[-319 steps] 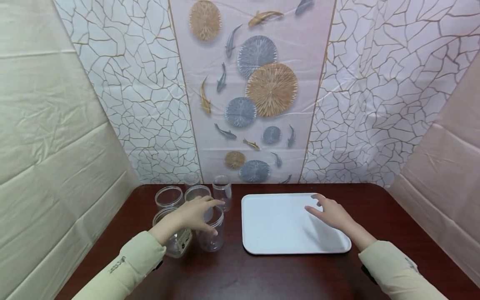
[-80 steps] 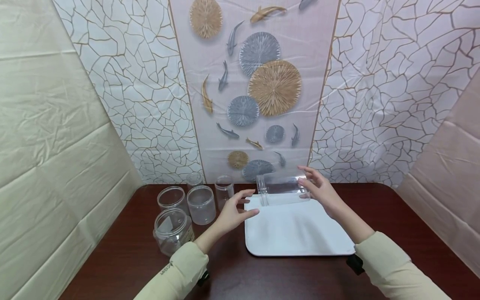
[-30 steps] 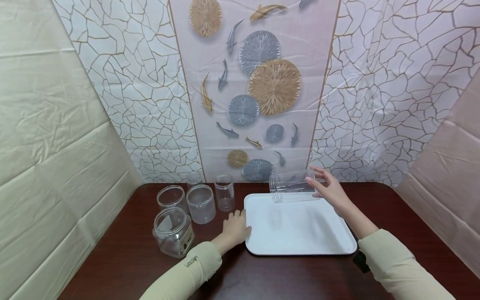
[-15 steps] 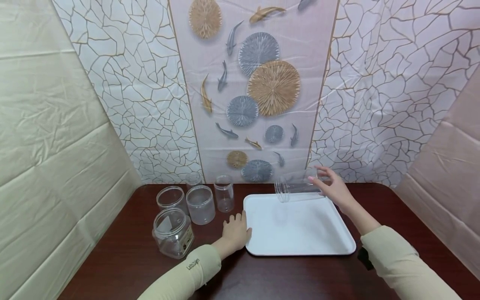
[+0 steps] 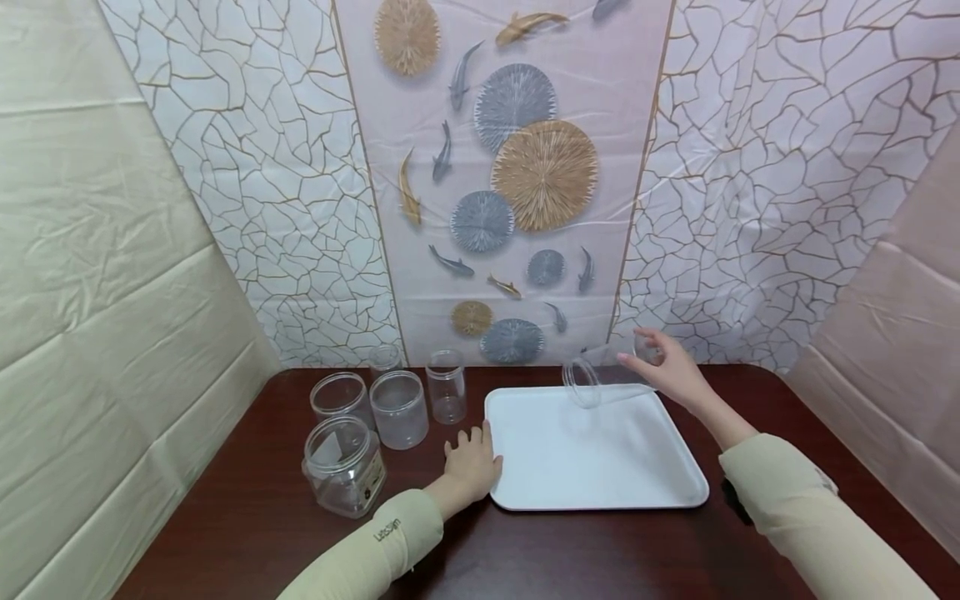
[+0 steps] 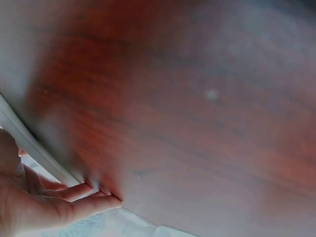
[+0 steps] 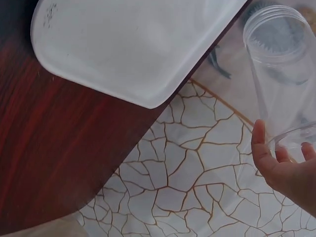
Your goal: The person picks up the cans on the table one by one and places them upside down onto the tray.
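Note:
My right hand (image 5: 670,367) grips a clear plastic jar (image 5: 609,372) by its base end, fingers and thumb around it. The jar lies on its side in the air above the back of the white tray (image 5: 585,458), its threaded mouth pointing left. In the right wrist view the lidless jar (image 7: 279,74) looks see-through, and the hand (image 7: 291,173) is partly cut off by the frame. My left hand (image 5: 471,467) rests at the tray's left edge, thumb against the rim. The left wrist view shows its fingers (image 6: 91,203) extended beside the rim, tips near the table.
Several clear jars stand upright at the left: a wide labelled one (image 5: 347,475) in front, a frosted-looking one (image 5: 400,417), a tall narrow one (image 5: 447,392), others behind. The dark wooden table (image 5: 570,550) meets a patterned cloth backdrop (image 5: 750,208).
The jar stood in the left group at first and is now above the tray. My left hand has moved down to the tray edge; the right has carried the jar rightward, turning its mouth forward.

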The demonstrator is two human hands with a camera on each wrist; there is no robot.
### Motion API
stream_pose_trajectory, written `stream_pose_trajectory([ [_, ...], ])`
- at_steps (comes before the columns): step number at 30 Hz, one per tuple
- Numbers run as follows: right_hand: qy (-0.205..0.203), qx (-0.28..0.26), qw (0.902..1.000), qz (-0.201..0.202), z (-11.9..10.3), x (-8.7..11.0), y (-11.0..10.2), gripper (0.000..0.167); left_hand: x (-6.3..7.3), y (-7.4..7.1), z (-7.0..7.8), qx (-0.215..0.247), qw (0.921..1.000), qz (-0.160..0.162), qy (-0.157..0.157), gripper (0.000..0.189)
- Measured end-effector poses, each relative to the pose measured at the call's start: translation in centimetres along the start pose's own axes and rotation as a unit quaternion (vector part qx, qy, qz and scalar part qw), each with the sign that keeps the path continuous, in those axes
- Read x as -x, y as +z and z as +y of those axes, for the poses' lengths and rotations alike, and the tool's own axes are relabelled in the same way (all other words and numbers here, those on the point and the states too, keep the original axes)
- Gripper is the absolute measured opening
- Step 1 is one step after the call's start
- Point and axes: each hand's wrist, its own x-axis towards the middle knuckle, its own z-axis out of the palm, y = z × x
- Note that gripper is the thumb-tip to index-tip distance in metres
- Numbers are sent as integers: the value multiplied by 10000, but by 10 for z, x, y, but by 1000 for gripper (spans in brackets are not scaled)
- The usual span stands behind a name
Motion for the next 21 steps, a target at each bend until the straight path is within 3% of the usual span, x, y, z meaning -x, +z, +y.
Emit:
stream_pose_trajectory([
  [7,-366,664,9971,-4,-1,-9,-1,70,-2,0,0,54,9998,-201,-46,61],
  [21,-475,1401,9886,-285,0,-21,-4,72,-4,-3,1,-227,9992,-338,35,62],
])
